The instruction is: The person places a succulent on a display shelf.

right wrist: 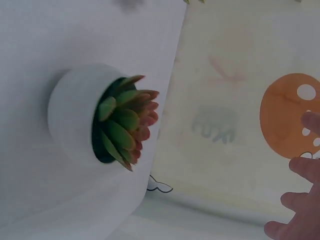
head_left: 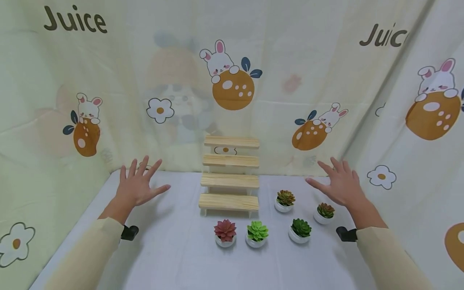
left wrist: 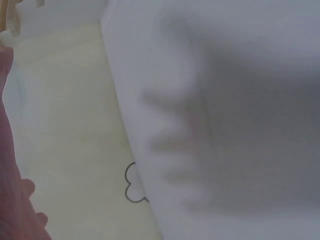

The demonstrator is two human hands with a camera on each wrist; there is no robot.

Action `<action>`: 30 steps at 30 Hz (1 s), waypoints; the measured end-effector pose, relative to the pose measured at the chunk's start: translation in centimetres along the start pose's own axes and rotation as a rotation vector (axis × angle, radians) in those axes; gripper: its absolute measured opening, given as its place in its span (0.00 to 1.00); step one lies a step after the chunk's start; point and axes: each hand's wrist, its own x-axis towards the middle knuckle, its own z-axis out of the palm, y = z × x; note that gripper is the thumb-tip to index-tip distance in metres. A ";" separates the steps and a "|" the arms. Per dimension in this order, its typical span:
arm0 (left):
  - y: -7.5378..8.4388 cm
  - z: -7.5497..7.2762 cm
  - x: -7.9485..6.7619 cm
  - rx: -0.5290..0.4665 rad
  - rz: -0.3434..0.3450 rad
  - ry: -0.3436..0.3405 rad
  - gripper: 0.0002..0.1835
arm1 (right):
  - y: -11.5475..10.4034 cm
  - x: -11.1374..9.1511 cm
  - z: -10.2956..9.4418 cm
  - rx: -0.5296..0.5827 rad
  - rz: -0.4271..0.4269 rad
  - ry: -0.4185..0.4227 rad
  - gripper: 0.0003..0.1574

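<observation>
My left hand (head_left: 135,187) is held over the left side of the table with its fingers spread, holding nothing; its shadow falls on the white cloth. On the right, my right hand (head_left: 342,186) is likewise spread and holds nothing. Nearest to it is a red-green potted succulent (head_left: 325,212), seen large in the right wrist view as a succulent in a white pot (right wrist: 75,112). Further left stand an orange-brown succulent (head_left: 285,198), a dark green succulent (head_left: 301,230), a bright green succulent (head_left: 257,233) and a red succulent (head_left: 225,232), all in small white pots.
A wooden four-step display stand (head_left: 229,181) rises at the back middle of the white-covered table (head_left: 174,257). Behind it and at both sides hangs a printed curtain (head_left: 275,48) with bunnies, oranges and flowers. Each sleeve has a black wrist camera (head_left: 129,232) at its cuff.
</observation>
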 end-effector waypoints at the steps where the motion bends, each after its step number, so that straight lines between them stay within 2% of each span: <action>1: 0.1 0.2 -0.2 -0.003 0.001 0.002 0.54 | 0.0 -0.2 0.2 0.002 -0.001 0.004 0.56; 10: 1.1 2.3 -1.7 -0.105 -0.016 0.003 0.52 | 0.5 -2.5 1.2 0.051 0.021 0.035 0.54; 17: 2.1 3.8 -2.7 -0.198 -0.038 -0.027 0.53 | 1.0 -4.3 2.3 0.171 0.068 0.051 0.53; 24: 4.0 4.3 -3.3 -0.335 -0.019 0.002 0.51 | 1.7 -5.6 4.1 0.289 0.172 0.017 0.57; 30: 5.5 5.2 -3.4 -0.507 -0.040 -0.024 0.50 | 1.7 -6.8 5.7 0.415 0.285 0.002 0.60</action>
